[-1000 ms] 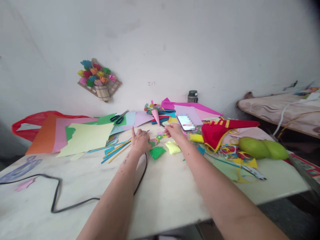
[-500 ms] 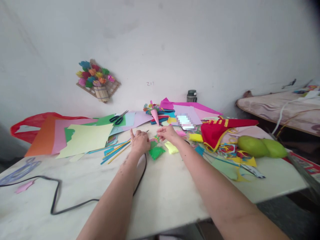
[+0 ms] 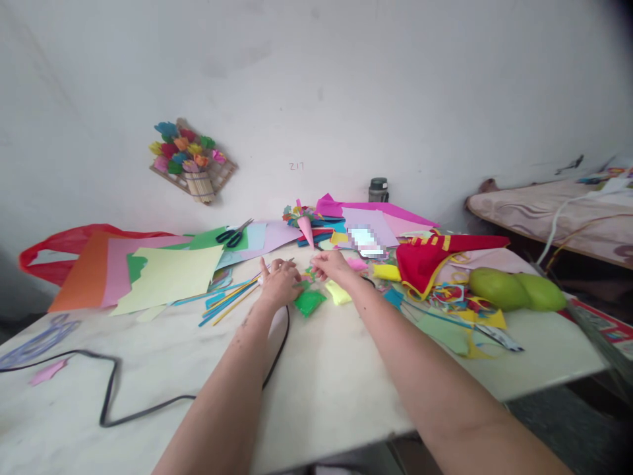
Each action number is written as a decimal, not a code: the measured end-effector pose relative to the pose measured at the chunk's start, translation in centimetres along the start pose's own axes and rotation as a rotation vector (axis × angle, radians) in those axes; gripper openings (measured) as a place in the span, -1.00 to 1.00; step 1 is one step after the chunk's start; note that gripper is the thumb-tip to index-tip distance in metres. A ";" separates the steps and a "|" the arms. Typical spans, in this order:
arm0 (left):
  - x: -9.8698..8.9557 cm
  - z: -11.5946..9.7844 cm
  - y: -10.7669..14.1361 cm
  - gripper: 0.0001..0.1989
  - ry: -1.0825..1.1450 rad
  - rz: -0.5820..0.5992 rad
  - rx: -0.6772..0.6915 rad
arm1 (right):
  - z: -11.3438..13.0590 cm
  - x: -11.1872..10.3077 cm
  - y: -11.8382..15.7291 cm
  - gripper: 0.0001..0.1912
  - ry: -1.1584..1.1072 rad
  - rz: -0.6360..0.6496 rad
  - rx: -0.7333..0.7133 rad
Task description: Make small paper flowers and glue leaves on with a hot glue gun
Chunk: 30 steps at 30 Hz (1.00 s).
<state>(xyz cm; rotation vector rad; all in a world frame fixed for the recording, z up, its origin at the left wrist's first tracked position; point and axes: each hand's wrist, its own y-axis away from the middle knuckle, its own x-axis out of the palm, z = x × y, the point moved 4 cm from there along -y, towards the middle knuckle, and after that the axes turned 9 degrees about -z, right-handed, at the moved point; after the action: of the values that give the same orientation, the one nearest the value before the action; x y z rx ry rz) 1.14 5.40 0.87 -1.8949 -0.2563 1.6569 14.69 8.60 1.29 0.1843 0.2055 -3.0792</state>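
Your left hand point(image 3: 281, 284) is half-curled, its underside hidden, so its grip cannot be told. Your right hand point(image 3: 327, 266) is pinched; anything in it is indistinct. The green packet point(image 3: 310, 303) lies nearer the surface's point(image 3: 331, 376) front edge.

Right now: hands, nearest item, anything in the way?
Left hand beside green packet, grip unclear. Right hand pinched, contents unclear. Black cord passes beneath left forearm.

On the pale wall point(image 3: 316, 99), thin reddish writing point(image 3: 296, 166) reads "217", though its first character could be a Z. Marks on the white tube point(image 3: 500, 339) and the red printed sheet point(image 3: 601, 323) are too small to make out; the phone screen point(image 3: 364, 240) is blurred into blocks.
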 end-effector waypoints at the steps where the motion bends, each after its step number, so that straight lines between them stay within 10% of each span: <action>1: 0.1 0.0 0.0 -0.87 -0.002 0.011 0.001 | 0.1 0.0 0.1 -0.86 0.015 0.001 0.000; 30: 1.0 1.0 -0.4 -0.89 0.124 0.051 -0.145 | 0.3 0.2 0.5 -0.86 0.089 -0.014 0.007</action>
<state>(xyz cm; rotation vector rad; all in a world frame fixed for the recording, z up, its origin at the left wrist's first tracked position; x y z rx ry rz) 0.53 6.54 0.17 -2.1192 -0.2865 1.5838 14.48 8.10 1.46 0.3223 0.1999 -3.0889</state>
